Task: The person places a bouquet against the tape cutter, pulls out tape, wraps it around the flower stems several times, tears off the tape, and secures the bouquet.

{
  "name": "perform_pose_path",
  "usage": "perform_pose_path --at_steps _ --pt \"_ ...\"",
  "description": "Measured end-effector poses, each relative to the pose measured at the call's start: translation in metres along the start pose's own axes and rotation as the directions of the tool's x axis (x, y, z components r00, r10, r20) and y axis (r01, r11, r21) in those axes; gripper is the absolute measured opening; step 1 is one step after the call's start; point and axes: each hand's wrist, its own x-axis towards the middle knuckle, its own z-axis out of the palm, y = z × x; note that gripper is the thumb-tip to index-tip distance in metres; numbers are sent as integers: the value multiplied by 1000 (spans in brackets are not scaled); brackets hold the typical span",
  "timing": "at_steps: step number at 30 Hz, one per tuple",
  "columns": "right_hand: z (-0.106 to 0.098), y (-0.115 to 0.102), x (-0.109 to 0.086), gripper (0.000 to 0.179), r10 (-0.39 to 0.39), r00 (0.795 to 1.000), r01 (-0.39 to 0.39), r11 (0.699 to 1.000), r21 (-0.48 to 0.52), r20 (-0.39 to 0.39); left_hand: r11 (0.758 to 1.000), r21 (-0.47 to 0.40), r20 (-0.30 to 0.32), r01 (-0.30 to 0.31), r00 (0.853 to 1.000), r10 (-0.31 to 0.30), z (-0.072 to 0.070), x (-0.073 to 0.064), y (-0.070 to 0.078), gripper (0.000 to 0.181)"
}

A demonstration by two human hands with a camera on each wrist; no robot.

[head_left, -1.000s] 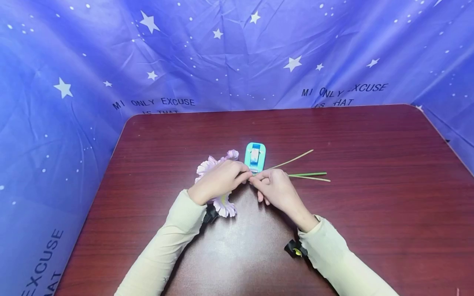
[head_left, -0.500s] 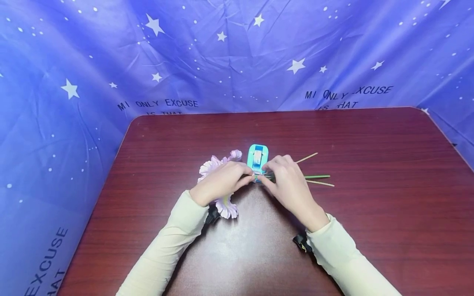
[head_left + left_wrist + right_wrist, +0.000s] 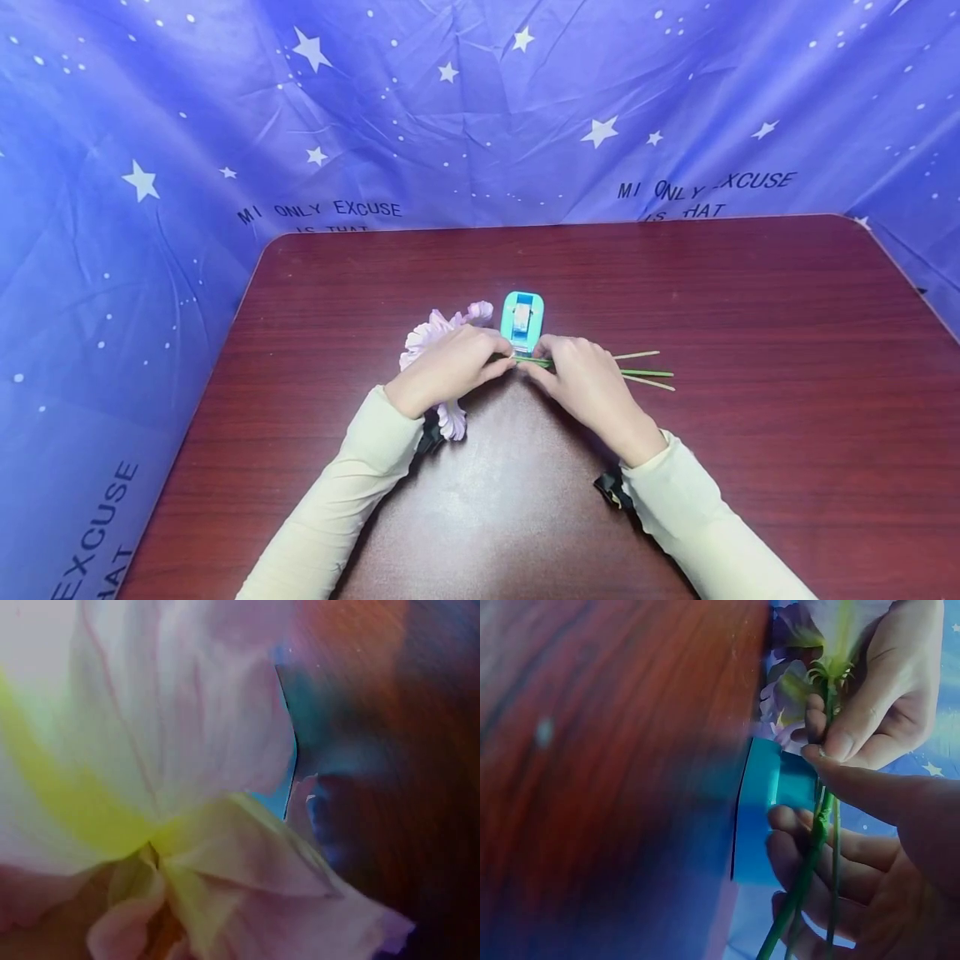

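Pale purple flowers [image 3: 423, 340] with long green stems [image 3: 647, 373] lie across the middle of the table, blooms to the left. Just below the blooms, my left hand [image 3: 457, 367] pinches the stems between thumb and fingers. A little further along, my right hand [image 3: 585, 383] holds the same stems, thumb on one side and fingers curled behind, as the right wrist view shows on the thick stem [image 3: 799, 889]. Directly beyond the fingertips stands a light blue tape dispenser [image 3: 535, 321] with a roll in it. Petals [image 3: 202, 712] fill most of the left wrist view.
The dark red wooden table [image 3: 750, 317] reaches back to a blue-purple curtain [image 3: 480, 108] printed with stars and lettering. Black straps [image 3: 613, 490] hang beneath both pale sleeves.
My right hand has shifted from my left fingertips to a hold further right along the stems. The stem ends, spread apart before, now lie closer together; the back one has swung nearer.
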Motion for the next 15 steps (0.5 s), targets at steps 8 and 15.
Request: perform_pose_path --at_steps 8,15 --pt "2 2 0 19 -36 999 36 999 23 20 1000 -25 3 -12 1000 12 2 0 -3 18" --pt "2 2 1 20 -63 998 62 998 24 10 999 -43 -14 -32 999 32 1 -1 -5 16"
